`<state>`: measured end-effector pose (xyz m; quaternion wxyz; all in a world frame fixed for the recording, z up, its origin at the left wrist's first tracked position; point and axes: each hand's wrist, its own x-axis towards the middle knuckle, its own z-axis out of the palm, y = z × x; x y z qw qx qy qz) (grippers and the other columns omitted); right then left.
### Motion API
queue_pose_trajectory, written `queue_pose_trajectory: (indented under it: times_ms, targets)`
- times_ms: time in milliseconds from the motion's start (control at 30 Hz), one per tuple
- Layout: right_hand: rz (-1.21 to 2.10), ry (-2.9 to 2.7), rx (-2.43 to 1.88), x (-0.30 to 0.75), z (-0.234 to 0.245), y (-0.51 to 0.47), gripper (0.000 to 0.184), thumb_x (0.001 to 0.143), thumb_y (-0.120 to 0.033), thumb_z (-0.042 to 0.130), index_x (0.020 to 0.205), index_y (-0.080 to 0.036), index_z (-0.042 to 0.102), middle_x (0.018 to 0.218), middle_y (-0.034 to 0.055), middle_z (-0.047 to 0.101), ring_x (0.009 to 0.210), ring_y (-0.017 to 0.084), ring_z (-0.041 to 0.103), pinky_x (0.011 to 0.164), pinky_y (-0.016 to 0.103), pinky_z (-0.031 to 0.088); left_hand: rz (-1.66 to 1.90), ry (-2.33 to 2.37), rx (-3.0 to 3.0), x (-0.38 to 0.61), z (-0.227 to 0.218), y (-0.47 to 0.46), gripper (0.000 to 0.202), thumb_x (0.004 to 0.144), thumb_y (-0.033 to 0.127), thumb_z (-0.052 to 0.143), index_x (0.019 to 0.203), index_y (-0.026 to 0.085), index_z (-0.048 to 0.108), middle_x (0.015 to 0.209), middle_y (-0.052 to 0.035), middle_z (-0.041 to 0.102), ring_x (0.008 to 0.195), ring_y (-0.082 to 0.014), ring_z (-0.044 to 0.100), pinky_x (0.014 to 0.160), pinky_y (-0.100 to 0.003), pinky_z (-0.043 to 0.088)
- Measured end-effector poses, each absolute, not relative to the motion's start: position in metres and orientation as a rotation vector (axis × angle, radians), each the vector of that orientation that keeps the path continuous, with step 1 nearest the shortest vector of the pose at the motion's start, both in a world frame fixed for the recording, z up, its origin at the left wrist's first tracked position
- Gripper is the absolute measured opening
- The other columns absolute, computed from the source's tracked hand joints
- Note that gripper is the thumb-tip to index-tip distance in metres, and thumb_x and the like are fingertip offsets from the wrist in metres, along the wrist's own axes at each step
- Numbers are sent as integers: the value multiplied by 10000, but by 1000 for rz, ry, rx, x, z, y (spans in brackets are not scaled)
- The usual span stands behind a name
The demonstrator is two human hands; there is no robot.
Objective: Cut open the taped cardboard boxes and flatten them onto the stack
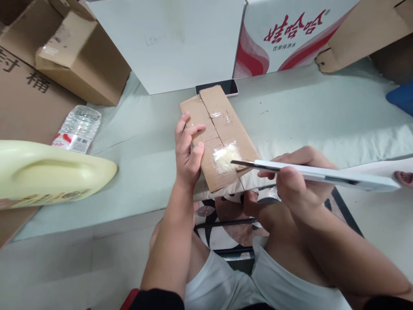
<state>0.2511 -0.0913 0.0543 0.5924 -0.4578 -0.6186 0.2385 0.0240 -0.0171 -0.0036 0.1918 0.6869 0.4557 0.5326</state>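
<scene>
A small taped cardboard box (219,129) lies on the pale green surface (306,116), its near end hanging over the edge. My left hand (188,148) rests on the box's left side, fingers curled over its edge, holding it down. My right hand (297,181) is closed round a white utility knife (322,174). The knife's blade tip (237,163) touches a crumpled patch of clear tape (226,157) on the box's near end.
A phone (232,86) lies just behind the box. White and red-printed cartons (284,34) stand at the back, brown cartons (74,56) at left and right. A water bottle (77,129) and a cream jug (48,174) lie at left.
</scene>
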Motion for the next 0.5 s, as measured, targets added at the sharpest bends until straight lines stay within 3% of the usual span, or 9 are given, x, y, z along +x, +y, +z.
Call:
queue_pose_trajectory:
  times_ms: [67, 233, 333, 500]
  targets:
    - [452, -1436, -1054, 254, 50, -91, 245, 967, -434, 671, 824, -235, 678, 630, 3, 671, 511, 157, 642, 440, 299, 502, 1519, 1243, 1930, 24, -6, -16, 487, 996, 640, 407, 1231, 286, 645, 1616, -93, 448, 1565, -335, 354, 1257, -535, 374]
    - [393, -1553, -1002, 252, 52, -91, 149, 964, -335, 696, 1073, -249, 750, 756, 2, 754, 538, 134, 674, 476, 268, 544, 1556, 1185, 1936, 23, -10, -14, 454, 1002, 615, 440, 1235, 287, 649, 1613, -82, 451, 1560, -341, 358, 1265, -550, 366]
    - [334, -1647, -1129, 246, 58, -94, 185, 925, -373, 755, 1068, -256, 752, 829, 23, 789, 617, 163, 725, 547, 286, 593, 1564, 1180, 1932, 23, -11, -13, 438, 1000, 602, 450, 1234, 292, 652, 1619, -71, 447, 1560, -343, 358, 1267, -556, 360]
    - [377, -1775, -1285, 241, 69, -98, 156, 967, -373, 691, 1049, -253, 745, 811, 27, 786, 630, 155, 725, 575, 261, 585, 1575, 1137, 1903, 22, -11, -13, 406, 989, 567, 476, 1243, 307, 657, 1620, -57, 452, 1536, -336, 394, 1246, -544, 391]
